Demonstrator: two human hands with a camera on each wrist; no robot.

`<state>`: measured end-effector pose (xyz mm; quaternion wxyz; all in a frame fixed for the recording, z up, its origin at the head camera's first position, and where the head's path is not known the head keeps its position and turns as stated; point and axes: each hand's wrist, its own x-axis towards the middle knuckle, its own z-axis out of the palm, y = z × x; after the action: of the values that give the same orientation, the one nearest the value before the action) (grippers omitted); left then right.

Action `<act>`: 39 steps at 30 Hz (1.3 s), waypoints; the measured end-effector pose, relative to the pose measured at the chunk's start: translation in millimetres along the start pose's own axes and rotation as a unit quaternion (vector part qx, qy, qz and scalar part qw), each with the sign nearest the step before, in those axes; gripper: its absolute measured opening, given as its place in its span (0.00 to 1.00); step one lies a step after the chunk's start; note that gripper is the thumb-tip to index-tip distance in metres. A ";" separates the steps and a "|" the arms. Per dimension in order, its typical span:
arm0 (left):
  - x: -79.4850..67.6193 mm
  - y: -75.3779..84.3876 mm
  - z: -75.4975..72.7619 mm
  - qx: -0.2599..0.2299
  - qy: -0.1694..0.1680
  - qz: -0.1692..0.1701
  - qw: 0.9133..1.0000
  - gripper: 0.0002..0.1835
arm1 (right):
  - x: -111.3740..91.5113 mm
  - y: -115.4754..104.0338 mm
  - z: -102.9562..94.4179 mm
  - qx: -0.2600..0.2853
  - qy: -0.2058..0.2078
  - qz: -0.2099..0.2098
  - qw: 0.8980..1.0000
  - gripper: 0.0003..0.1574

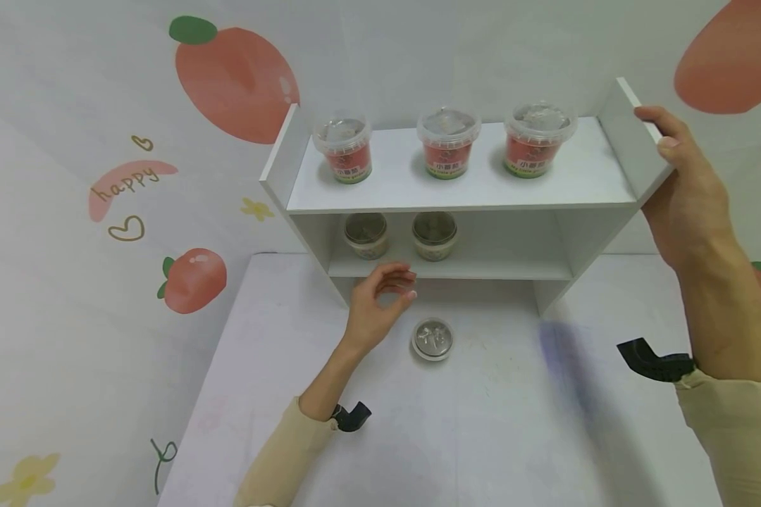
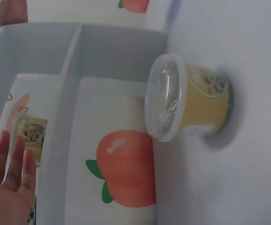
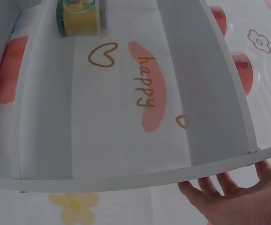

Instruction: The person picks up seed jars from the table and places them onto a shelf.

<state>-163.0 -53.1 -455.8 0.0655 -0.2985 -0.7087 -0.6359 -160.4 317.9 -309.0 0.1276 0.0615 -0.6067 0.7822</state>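
Observation:
A white shelf unit (image 1: 463, 208) stands against the wall. My right hand (image 1: 694, 190) holds its right side panel (image 1: 634, 141) near the top, fingers against the panel's edge and outer face. My left hand (image 1: 380, 306) hovers before the middle shelf, fingers extended and gently bent, holding nothing. Just beyond it are two lidded plastic cups, the left cup (image 1: 366, 236) and the right cup (image 1: 435, 236). Below and right of that hand, another lidded cup (image 1: 432, 339) stands upright on the table; its yellow label (image 2: 206, 96) shows in the left wrist view.
On the top shelf stand three clear-lidded cups with red labels: a left one (image 1: 347, 151), a middle one (image 1: 447, 144) and a right one (image 1: 535, 141). A white table (image 1: 482, 436) extends in front. Fruit pictures (image 1: 241, 81) decorate the wall behind.

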 end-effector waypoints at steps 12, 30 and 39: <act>-17.8 -14.6 2.0 0.021 -0.048 0.005 0.999 0.24 | 0.5 -0.4 -0.5 0.010 -0.003 -0.002 1.000 0.30; -44.4 -46.5 0.2 0.036 -0.097 -0.061 0.993 0.32 | 1.5 -0.8 1.8 0.009 -0.001 -0.004 1.000 0.30; -55.2 -55.8 2.9 0.037 -0.144 -0.101 0.984 0.37 | 0.4 0.0 1.3 0.003 0.003 -0.004 1.000 0.30</act>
<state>-145.5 -69.8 -530.5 -0.0912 -0.3115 -0.7599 -0.5632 -160.9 316.7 -308.6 0.1325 0.0623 -0.6040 0.7834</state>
